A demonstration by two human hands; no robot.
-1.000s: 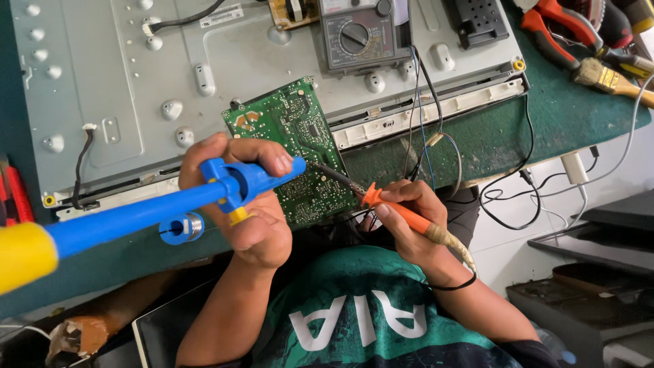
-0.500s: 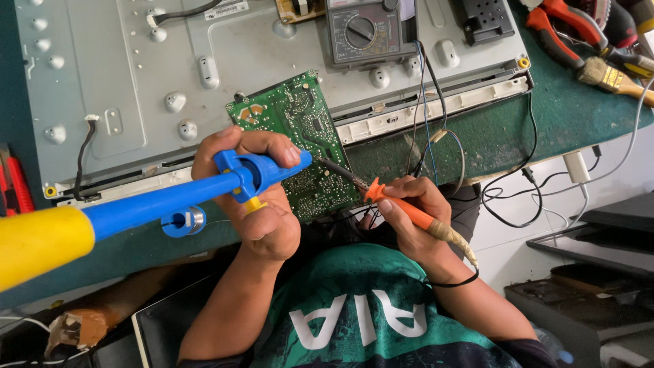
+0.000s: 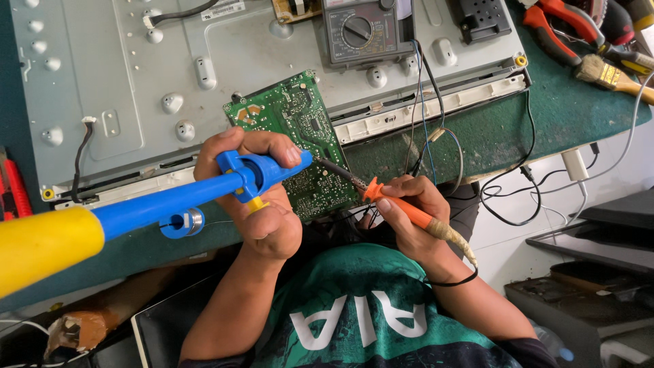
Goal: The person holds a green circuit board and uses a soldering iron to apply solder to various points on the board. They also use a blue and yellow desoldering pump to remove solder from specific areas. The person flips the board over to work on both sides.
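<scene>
My left hand (image 3: 267,217) is closed around a blue desoldering pump (image 3: 177,199) with a yellow rear end; its nozzle points at the right edge of a green circuit board (image 3: 298,119). My right hand (image 3: 409,221) grips an orange-handled soldering iron (image 3: 403,206) like a pen. The iron's dark tip reaches left to the board's edge, right beside the pump's nozzle. The board lies tilted, its upper part on a grey metal panel (image 3: 122,82) and its lower part hidden behind my left hand.
A grey multimeter (image 3: 361,31) sits on the panel above the board. Red-handled pliers (image 3: 555,17) and a brush (image 3: 613,73) lie at the top right on the green mat (image 3: 504,129). A blue solder spool (image 3: 180,222) lies under the pump. Black wires trail off the table edge.
Both hands keep their grips. The pump nozzle and iron tip stay together at the board's edge, with only a slight shift of the view.
</scene>
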